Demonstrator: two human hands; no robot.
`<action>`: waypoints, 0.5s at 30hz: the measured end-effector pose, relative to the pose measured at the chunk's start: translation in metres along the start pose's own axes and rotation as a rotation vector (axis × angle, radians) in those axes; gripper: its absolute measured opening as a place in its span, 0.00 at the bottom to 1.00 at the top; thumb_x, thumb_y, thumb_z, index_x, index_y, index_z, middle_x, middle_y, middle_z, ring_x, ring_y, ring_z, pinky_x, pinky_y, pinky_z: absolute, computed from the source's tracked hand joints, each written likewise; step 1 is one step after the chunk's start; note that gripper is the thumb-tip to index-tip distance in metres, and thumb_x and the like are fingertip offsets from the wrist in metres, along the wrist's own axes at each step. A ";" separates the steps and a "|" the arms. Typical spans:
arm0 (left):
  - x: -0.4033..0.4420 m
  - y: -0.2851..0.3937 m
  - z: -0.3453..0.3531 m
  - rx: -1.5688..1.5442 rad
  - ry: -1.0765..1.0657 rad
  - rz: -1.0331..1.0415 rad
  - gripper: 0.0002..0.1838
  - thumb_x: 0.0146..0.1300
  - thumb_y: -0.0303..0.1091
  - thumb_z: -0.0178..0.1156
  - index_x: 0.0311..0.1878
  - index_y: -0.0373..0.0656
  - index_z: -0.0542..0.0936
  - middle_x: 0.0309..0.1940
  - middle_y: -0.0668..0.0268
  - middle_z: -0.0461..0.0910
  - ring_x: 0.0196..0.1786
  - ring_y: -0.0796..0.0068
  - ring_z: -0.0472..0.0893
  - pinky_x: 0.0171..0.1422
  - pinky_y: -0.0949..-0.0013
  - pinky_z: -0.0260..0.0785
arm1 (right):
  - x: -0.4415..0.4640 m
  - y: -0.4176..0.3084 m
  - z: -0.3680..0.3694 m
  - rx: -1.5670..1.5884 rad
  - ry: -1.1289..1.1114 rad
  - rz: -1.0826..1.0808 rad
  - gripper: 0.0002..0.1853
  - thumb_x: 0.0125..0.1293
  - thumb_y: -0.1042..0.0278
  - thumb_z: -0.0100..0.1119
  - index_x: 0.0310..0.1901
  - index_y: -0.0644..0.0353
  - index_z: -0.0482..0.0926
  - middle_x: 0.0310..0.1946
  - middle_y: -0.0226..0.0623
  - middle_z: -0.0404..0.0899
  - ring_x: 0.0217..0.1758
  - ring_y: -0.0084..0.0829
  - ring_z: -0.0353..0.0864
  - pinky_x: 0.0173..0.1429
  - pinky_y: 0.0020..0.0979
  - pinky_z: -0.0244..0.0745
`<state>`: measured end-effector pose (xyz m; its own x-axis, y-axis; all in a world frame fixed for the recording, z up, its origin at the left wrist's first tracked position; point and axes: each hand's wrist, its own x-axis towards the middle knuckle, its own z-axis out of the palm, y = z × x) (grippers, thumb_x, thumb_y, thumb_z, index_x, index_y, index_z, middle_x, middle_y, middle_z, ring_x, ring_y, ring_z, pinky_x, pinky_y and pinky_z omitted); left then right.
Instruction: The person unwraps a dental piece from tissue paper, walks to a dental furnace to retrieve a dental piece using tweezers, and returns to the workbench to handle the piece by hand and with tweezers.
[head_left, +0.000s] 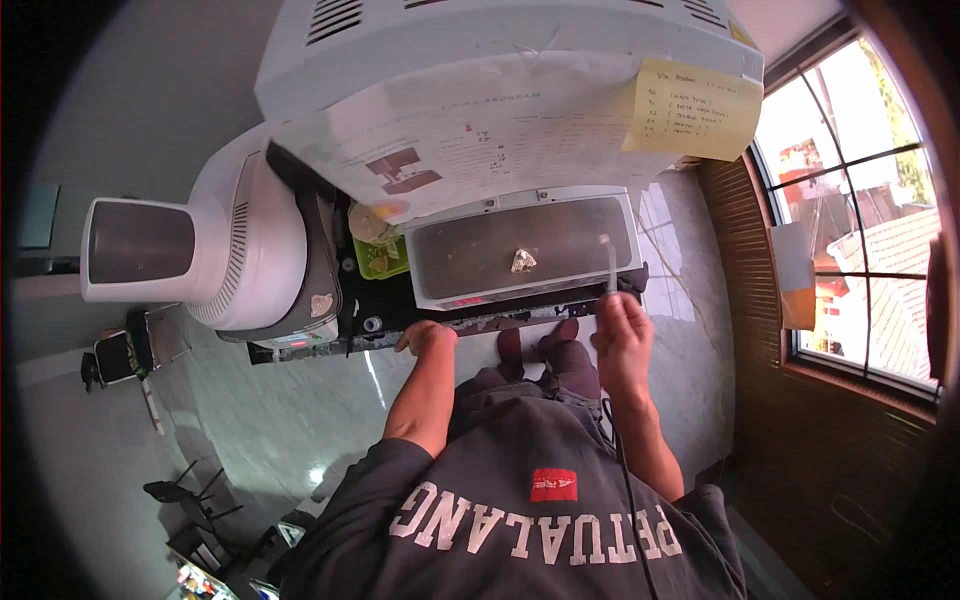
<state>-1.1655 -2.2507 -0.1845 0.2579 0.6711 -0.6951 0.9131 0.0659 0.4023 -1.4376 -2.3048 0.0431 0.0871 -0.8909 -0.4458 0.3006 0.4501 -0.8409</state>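
My right hand (624, 338) is raised by the right end of the white machine, its fingers pinched round a thin, pale translucent stick (611, 268) that points away from me. On the dark flat plate (470, 250) of the machine sits a small, shiny, pale gold piece (523, 261). My left hand (428, 337) rests at the front edge of the dark bench, left of the machine's front corner, with its fingers bent; whether anything is in them is hidden.
A green tray (379, 262) with small pieces stands left of the plate. Farther left is a white rounded device (255, 230). Papers and a yellow note (695, 108) hang from the housing above. A small cylinder (373, 324) sits near the bench edge (300, 345).
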 end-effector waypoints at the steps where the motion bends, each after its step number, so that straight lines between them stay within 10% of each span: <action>1: 0.001 0.000 -0.001 0.002 0.003 -0.006 0.44 0.76 0.60 0.23 0.53 0.29 0.81 0.52 0.48 0.83 0.57 0.46 0.81 0.66 0.50 0.72 | 0.001 0.000 0.000 0.003 -0.023 0.001 0.11 0.76 0.62 0.54 0.38 0.59 0.78 0.21 0.19 0.66 0.21 0.13 0.60 0.24 0.21 0.53; 5: 0.004 0.001 0.002 0.003 0.018 -0.036 0.45 0.76 0.60 0.23 0.53 0.29 0.81 0.52 0.48 0.83 0.57 0.46 0.81 0.67 0.50 0.72 | -0.018 -0.002 0.008 -0.136 -0.272 0.125 0.11 0.77 0.64 0.53 0.38 0.60 0.77 0.21 0.19 0.65 0.20 0.12 0.56 0.23 0.20 0.51; 15: -0.007 -0.004 -0.003 0.127 -0.015 0.156 0.43 0.76 0.60 0.27 0.49 0.29 0.84 0.52 0.49 0.83 0.57 0.48 0.82 0.64 0.51 0.74 | -0.008 -0.007 0.007 -0.049 -0.080 -0.003 0.11 0.76 0.62 0.55 0.36 0.58 0.76 0.20 0.18 0.61 0.19 0.11 0.51 0.22 0.21 0.45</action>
<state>-1.1717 -2.2533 -0.1791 0.4029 0.6551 -0.6392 0.8939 -0.1319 0.4283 -1.4341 -2.3011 0.0552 0.1621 -0.8933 -0.4193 0.2544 0.4484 -0.8569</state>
